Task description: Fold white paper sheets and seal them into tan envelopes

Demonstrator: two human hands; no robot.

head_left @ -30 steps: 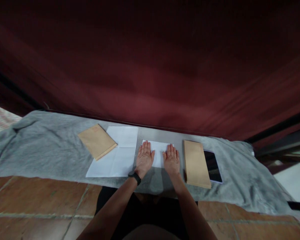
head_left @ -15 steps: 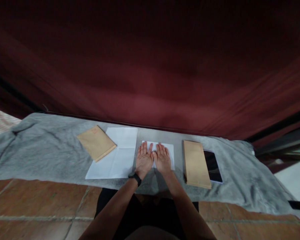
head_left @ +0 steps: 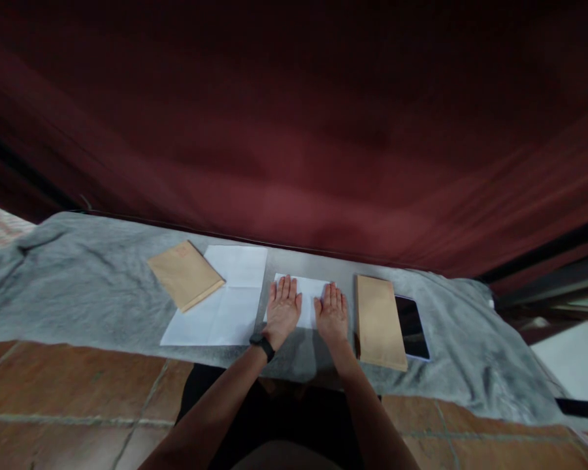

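A folded white sheet of paper lies on the grey cloth in front of me, partly covered by both hands. My left hand presses flat on its left side, fingers stretched out, with a dark band on the wrist. On the sheet's right edge rests my right hand, likewise flat and holding nothing. To the left, larger white paper with crease lines is spread out. A brown envelope overlaps its left part. Right of my right hand is a stack of brown envelopes.
A dark-screened phone or tablet lies partly under the envelope stack. The grey cloth covers a long, narrow surface. Behind it hangs a dark red fabric. Reddish floor tiles show below, and a white object sits at far right.
My hands have slid apart across the folded paper, the right one moving to the right edge. Between them, more of the paper now shows. The view has shifted slightly.
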